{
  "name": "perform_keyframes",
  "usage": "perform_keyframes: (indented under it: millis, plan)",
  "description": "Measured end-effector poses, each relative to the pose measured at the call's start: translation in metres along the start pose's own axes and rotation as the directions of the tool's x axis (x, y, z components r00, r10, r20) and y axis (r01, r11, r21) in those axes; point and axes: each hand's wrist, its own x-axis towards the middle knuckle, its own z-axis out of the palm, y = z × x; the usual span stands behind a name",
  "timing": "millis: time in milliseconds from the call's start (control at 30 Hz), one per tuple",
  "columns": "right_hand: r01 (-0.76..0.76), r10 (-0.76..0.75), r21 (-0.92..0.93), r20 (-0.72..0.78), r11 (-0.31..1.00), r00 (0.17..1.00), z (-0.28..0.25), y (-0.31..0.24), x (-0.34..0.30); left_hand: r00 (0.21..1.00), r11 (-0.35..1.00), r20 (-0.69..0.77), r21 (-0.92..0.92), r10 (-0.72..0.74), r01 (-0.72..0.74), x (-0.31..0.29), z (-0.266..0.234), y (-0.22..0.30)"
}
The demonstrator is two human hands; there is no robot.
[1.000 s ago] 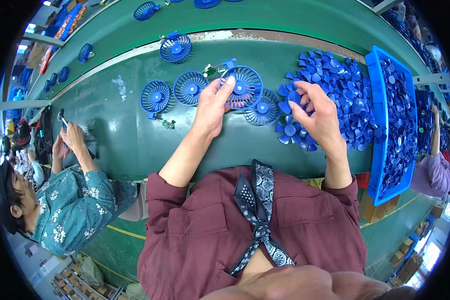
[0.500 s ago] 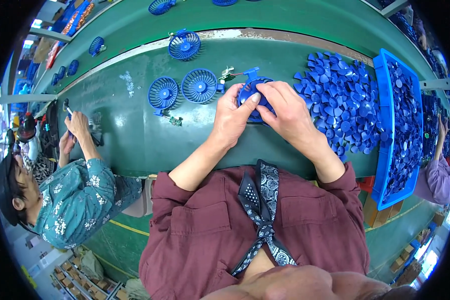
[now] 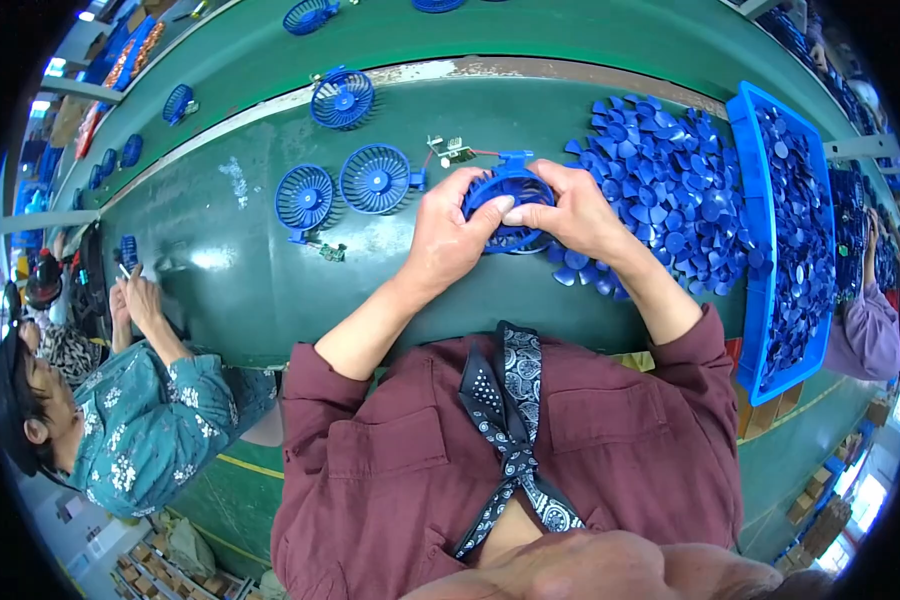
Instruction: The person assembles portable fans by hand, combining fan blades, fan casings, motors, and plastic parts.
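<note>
Between my two hands is a round blue fan housing (image 3: 513, 240), with blue fan blades inside it. My left hand (image 3: 453, 228) wraps its left side and my right hand (image 3: 577, 213) its right side. Both thumbs press together at the middle of the fan, partly covering the blades. A red wire runs from the housing to a small green circuit board (image 3: 456, 152) lying just beyond my left hand. Left of that hand are a fan housing (image 3: 378, 179) and another one (image 3: 305, 197), which has a circuit board (image 3: 332, 253) beside it.
Loose blue fan blades (image 3: 660, 190) lie heaped right of my hands. A blue bin (image 3: 755, 340) full of them stands beyond. One more fan housing (image 3: 342, 98) rests by the worn ledge (image 3: 530, 70). At far left, a person in a floral sleeve (image 3: 160, 420) works with a tool.
My right hand has shifted from pinching over the fan's top to gripping the right side, its thumb now beside the left one. The view has shifted slightly.
</note>
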Motion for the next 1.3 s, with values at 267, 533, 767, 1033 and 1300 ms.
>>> perform_keyframes:
  millis: [267,533,767,1033,1300]
  plan:
    - [-0.220,0.250,0.196,-0.144,0.956,0.957,-0.092,0.023,0.072,0.995,0.984,-0.062,0.165,0.080,-0.069,0.051,0.010,-0.009]
    - [-0.068,-0.096,-0.834,-0.143,0.547,0.985,-0.106,0.035,0.035,0.866,0.482,0.428,0.719,0.260,-0.500,0.035,0.029,-0.027]
    - [-0.073,-0.234,-0.913,-0.179,0.402,0.956,-0.090,0.044,0.025,0.983,0.803,0.182,0.591,-0.034,-0.082,0.016,0.001,-0.011]
    - [0.016,-0.482,-0.797,-0.349,0.604,0.803,-0.091,0.032,0.028,0.918,0.827,0.092,-0.407,-0.386,0.388,-0.005,-0.044,-0.014]
    - [-0.129,0.124,-0.038,-0.119,0.991,0.985,-0.051,0.041,0.045,0.901,0.661,0.073,-0.655,-0.427,0.366,-0.009,-0.055,-0.009]
